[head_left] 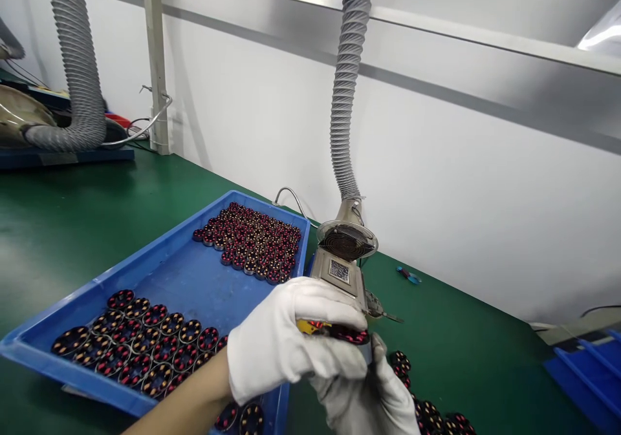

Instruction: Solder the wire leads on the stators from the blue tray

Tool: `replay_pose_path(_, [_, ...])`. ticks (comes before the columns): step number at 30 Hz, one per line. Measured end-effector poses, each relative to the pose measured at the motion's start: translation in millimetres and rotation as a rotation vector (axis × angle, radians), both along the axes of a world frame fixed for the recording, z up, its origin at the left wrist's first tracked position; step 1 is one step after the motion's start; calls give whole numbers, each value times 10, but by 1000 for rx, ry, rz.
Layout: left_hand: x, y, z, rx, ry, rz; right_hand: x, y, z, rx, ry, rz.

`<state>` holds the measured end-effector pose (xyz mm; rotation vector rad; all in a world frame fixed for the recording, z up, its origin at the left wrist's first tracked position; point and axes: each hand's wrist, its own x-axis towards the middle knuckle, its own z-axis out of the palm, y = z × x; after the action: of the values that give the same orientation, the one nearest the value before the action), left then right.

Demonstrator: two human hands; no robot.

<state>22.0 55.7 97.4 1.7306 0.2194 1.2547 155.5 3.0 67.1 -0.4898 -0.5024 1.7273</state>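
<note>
Both of my hands wear white gloves and meet in front of me at the lower middle. My left hand [295,338] curls over a round part with red windings, apparently a motor stator [352,335], with its fingers above and in front. A yellow thing [305,326] shows between these fingers; its kind is unclear. My right hand [373,383] grips the stator's rim from below and the right, its fingers partly hidden. Left of my hands, a blue tray [204,286] holds many similar ring-shaped parts with red and copper-coloured windings, in two groups.
Beyond my hands stands a metal device [339,273] under a round intake [348,241] on a grey hose [345,92]. More stators [429,415] lie on the green table [466,351] at right. Small blue-handled pliers [408,275] lie farther back. A blue bin [589,377] is far right.
</note>
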Motion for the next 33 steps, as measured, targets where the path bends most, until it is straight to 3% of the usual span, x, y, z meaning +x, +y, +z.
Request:
replay_pose_path(4, [74, -42, -71, -401, -183, -47, -64, -25, 77, -4, -29, -13])
replay_pose_path(7, [17, -72, -26, -559, -302, 78, -35, -36, 143, 27, -28, 68])
replay_pose_path(13, [-88, -89, 73, -512, 28, -92, -23, -62, 215, 12, -51, -60])
replay_pose_path(18, [52, -138, 37, -562, -158, -39, 15, -49, 115, 60, -127, -69])
replay_pose_path(23, [-60, -175, 102, -611, -388, 44, 54, -36, 94, 87, -153, -74])
replay_pose_path(26, [-128, -153, 130, -614, -211, 13, 64, -42, 119, 72, -119, -30])
replay_pose_path(29, [-94, -129, 107, -506, 30, -44, 92, -50, 87, 68, -118, -31])
replay_pose_path(33, [-29, -155, 55, -355, -64, 21, 128, -35, -4, 86, -177, -130])
